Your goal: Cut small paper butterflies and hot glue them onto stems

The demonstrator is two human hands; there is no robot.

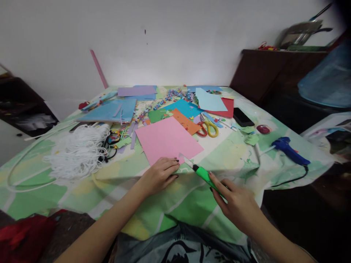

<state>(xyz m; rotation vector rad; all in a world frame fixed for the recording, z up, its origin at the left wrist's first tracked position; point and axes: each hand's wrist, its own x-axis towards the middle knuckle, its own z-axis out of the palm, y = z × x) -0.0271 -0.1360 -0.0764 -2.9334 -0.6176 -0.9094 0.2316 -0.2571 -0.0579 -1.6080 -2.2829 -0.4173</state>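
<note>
A sheet of pink paper (167,138) lies near the front edge of the table. My left hand (161,173) rests on its front edge, fingers stretched out flat and holding nothing. In my right hand (233,199) is a green craft knife (204,174) with a black collar, gripped along the handle. Its blade points up and left, with the tip at the pink paper close to my left fingertips; whether it cuts into the sheet I cannot tell. Behind the pink sheet are orange paper (185,122) and scissors (210,129) with red and yellow handles.
A heap of white cord (79,153) lies on the left, before a blue folder (109,110). On the right are a black phone (243,117) and a blue glue gun (290,150) with its cable. Paper scraps litter the patterned tablecloth (236,149).
</note>
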